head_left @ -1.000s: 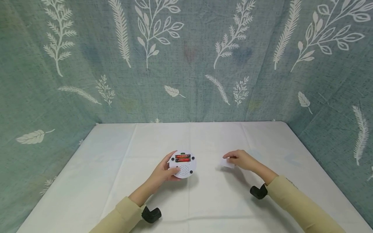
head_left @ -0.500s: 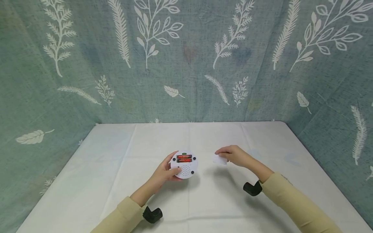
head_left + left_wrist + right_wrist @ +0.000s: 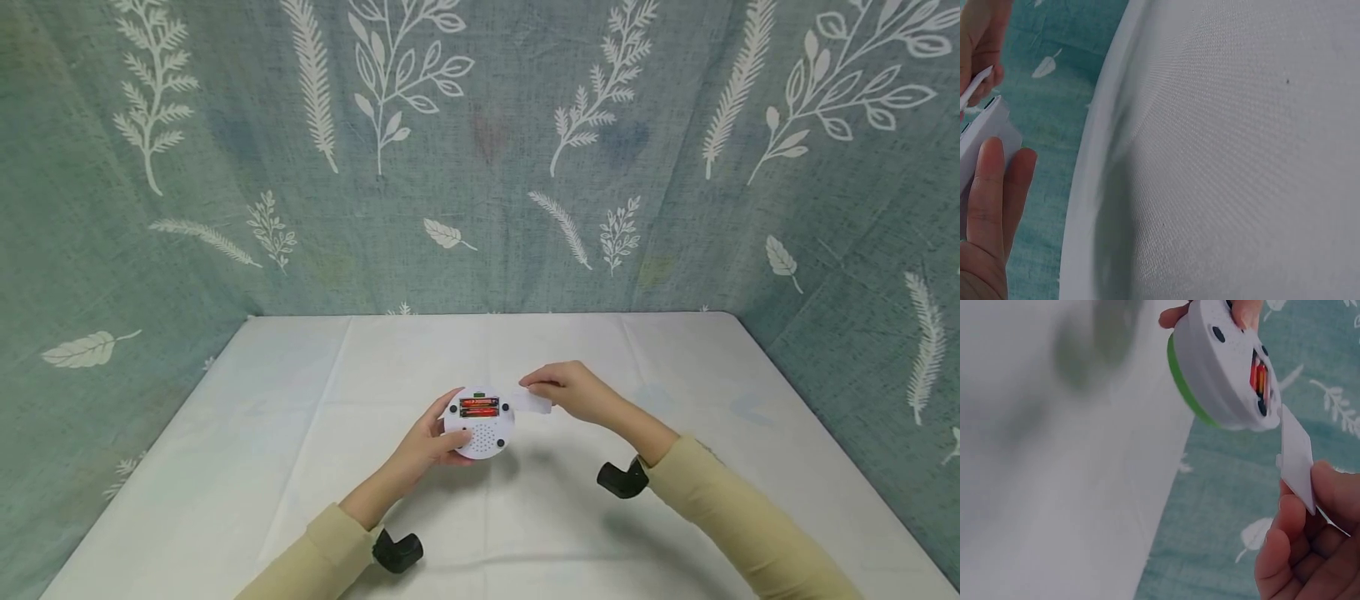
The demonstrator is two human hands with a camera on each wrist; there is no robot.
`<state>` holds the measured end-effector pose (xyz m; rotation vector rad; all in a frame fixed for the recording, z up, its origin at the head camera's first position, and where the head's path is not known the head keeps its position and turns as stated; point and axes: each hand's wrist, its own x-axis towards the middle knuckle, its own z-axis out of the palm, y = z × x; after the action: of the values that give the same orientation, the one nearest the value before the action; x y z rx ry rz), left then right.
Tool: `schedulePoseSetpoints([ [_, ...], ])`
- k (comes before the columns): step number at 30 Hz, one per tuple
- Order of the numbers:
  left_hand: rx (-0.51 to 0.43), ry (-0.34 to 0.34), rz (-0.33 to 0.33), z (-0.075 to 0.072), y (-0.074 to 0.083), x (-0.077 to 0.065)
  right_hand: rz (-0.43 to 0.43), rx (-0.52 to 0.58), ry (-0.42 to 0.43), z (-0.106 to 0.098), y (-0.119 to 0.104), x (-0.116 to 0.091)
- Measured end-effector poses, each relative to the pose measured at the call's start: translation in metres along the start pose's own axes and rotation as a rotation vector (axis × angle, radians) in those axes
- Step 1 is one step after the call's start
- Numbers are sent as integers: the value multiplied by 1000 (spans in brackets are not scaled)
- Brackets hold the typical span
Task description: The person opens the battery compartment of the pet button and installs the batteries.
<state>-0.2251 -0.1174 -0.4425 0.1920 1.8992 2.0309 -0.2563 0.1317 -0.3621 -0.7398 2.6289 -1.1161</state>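
Note:
A round white battery-powered device (image 3: pixel 483 437) with a green rim is held up by my left hand (image 3: pixel 422 450), thumb on its underside and fingers round its edge. That underside faces me, showing black feet, a patch of small speaker holes and an uncovered battery compartment with two red batteries (image 3: pixel 478 407). Between thumb and fingers my right hand (image 3: pixel 581 393) pinches a thin white battery cover (image 3: pixel 534 402). In the right wrist view the battery cover (image 3: pixel 1297 456) has its far end close beside the device's edge; whether they touch I cannot tell.
A white cloth covers the table (image 3: pixel 337 475) below both hands. Green leaf-patterned fabric (image 3: pixel 480 167) stands at the back and sides. Black wrist cameras (image 3: pixel 624 480) hang under both cuffs.
My right hand has moved left and a little up, bringing the battery cover from well apart to beside the device. My left hand and the device have shifted slightly right.

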Motion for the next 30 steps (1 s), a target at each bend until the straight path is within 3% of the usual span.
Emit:
schedulePoseSetpoints([
  [7, 23, -17, 7, 2, 1, 1, -109, -94, 31, 6, -16, 7],
  [20, 33, -47, 21, 8, 0, 4, -184, -293, 82, 30, -33, 16],
  [30, 42, -71, 35, 9, 1, 4, -209, -342, 84, 37, -35, 17],
])
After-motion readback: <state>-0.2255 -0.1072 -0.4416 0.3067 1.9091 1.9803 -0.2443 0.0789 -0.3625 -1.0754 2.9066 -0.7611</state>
